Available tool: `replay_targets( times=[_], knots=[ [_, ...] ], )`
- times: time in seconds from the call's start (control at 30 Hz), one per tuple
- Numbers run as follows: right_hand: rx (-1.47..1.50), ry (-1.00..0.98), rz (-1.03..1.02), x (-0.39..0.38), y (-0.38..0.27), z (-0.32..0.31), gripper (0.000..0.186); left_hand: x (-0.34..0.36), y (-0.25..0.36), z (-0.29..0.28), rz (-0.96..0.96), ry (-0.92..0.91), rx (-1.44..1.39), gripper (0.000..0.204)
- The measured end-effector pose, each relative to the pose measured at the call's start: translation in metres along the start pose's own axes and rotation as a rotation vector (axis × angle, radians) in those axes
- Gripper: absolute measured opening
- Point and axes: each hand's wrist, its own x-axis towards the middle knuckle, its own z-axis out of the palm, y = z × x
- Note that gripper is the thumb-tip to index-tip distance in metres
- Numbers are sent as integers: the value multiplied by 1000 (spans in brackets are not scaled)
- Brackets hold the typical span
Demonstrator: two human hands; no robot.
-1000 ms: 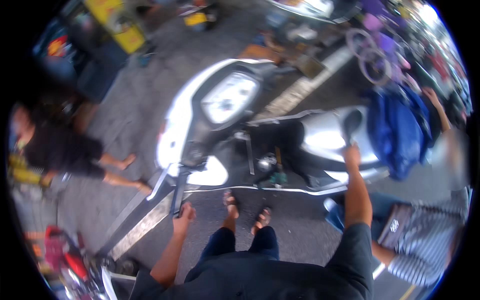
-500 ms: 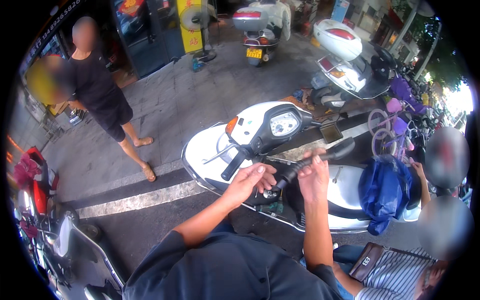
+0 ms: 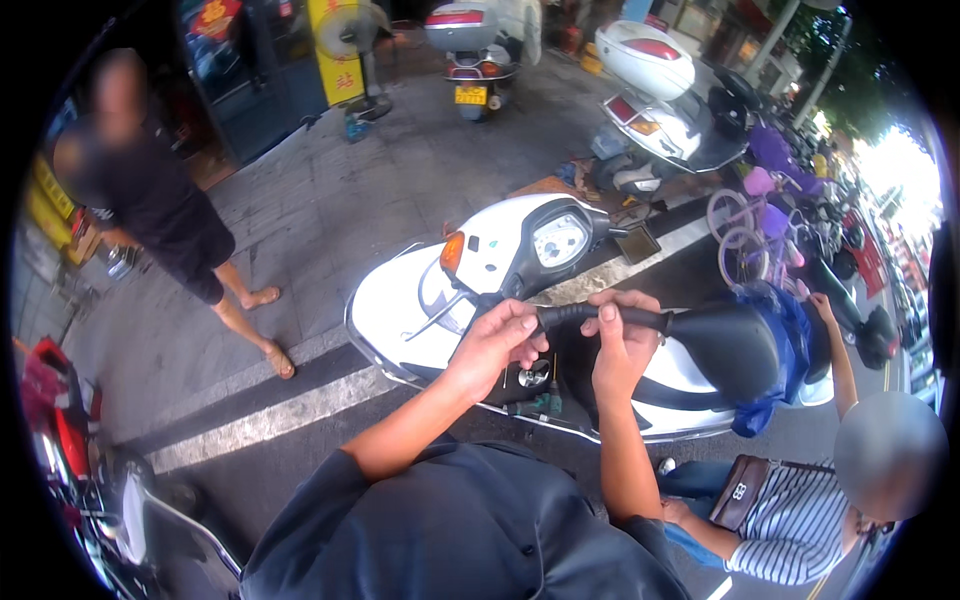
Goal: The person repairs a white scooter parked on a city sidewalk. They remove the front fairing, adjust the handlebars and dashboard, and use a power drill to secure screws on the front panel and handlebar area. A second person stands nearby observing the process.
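Observation:
Held level above the scooter is a black rear-view mirror [image 3: 727, 350], its broad smooth back turned up toward me. My right hand [image 3: 622, 348] grips the ribbed rubber stalk between fingers and thumb. At the stalk's left end, my left hand [image 3: 497, 345] has its fingers and thumb closed around the tip; the very end is hidden by them. Below both hands stands a white scooter [image 3: 420, 305], front pointing left, with a round instrument dial [image 3: 561, 241] and an orange turn signal [image 3: 452, 252]. A green tool [image 3: 546, 404], partly hidden, lies on its footboard.
A person in a striped shirt [image 3: 800, 520] is close at right, one arm reaching toward a blue bag [image 3: 790, 340] on the scooter's seat. Another person in black [image 3: 165, 200] stands at left. Parked scooters [image 3: 475, 60], a fan [image 3: 345, 45] and a purple bicycle [image 3: 742, 240] stand beyond.
The mirror has turned so its broad back faces up, and its stalk lies more level. My left hand has closed on the stalk's end. The person in black has turned.

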Motion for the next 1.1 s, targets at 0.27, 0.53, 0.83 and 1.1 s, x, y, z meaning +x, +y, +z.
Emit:
replay_targets(
  times=[0.27, 0.53, 0.83, 1.1],
  knots=[
    [-304, 22, 87, -23, 4, 15, 29, 24, 42, -39, 487, -177, 795, 18],
    [97, 257, 311, -62, -7, 41, 36, 60, 45, -60, -248, -384, 252, 19],
    [337, 329, 128, -87, -21, -1, 38, 59, 26, -13, -159, -686, -128, 9],
    [-183, 367, -94, -91, -16, -35, 37, 57, -4, 17, -109, -483, 219, 17]
  ],
)
